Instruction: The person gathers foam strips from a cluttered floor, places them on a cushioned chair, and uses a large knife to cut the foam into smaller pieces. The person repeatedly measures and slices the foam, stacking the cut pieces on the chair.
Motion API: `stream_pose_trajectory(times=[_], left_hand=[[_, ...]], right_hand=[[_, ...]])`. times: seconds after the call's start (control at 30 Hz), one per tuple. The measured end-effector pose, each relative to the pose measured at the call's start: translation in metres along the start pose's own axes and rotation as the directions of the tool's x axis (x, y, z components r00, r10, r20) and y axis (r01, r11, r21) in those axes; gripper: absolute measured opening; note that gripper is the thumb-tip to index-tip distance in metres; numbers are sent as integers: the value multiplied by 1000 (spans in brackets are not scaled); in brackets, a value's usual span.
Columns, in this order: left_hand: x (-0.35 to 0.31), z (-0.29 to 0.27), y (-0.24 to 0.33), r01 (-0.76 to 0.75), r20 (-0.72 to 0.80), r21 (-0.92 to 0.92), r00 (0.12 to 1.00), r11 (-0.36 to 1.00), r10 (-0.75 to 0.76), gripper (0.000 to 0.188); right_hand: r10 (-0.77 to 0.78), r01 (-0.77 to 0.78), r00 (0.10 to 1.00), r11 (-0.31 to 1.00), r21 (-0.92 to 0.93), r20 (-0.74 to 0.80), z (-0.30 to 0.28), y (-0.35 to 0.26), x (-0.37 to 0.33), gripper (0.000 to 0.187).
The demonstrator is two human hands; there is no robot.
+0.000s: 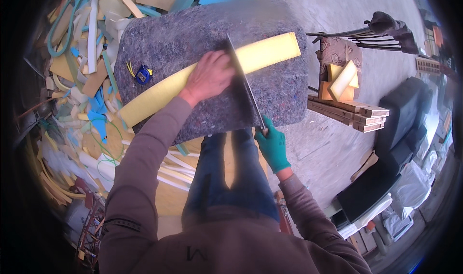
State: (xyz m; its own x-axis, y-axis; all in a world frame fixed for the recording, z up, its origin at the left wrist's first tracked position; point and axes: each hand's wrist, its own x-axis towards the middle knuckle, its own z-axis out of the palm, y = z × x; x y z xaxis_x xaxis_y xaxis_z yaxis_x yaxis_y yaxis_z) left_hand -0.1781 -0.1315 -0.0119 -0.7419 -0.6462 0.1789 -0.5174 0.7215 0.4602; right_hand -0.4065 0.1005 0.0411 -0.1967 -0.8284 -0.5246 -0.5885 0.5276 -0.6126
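Observation:
A long yellow foam strip point(267, 53) lies slantwise across a grey felt-covered work surface point(202, 26), its left end at the near left edge. My bare left hand point(211, 75) presses down on the strip's middle with its fingers bent over it. In a green glove, my right hand point(273, 145) is closed round the handle of a long thin-bladed knife point(249, 90). The blade crosses the strip just right of my left fingers. How deep it sits in the foam I cannot tell. A blue tape measure point(143, 75) rests at the surface's left side.
Foam offcuts point(96, 83) in several colours are heaped on the left. To the right, a patterned chair seat point(333, 50) carries yellow foam blocks point(344, 80), beside stacked wooden boards point(359, 112). Dark upholstered furniture point(381, 163) stands farther right.

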Motion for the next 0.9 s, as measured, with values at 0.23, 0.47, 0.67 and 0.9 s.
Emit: stream_pose_trajectory(times=[0.23, 0.47, 0.67, 0.9], left_hand=[[7, -7, 4, -7, -56, -67, 998, 998, 3, 29], [-5, -18, 19, 188, -47, 12, 981, 982, -187, 55], [27, -29, 18, 414, -60, 170, 910, 894, -410, 60], [68, -7, 57, 287, 16, 105, 957, 952, -290, 64]], right_hand=[[102, -103, 994, 994, 42, 36, -17, 42, -66, 48], [203, -203, 979, 966, 157, 15, -45, 87, -136, 49], [356, -315, 911, 927, 203, -209, -35, 99, -156, 45], [314, -339, 857, 941, 11, -409, -38, 86, -126, 56]])
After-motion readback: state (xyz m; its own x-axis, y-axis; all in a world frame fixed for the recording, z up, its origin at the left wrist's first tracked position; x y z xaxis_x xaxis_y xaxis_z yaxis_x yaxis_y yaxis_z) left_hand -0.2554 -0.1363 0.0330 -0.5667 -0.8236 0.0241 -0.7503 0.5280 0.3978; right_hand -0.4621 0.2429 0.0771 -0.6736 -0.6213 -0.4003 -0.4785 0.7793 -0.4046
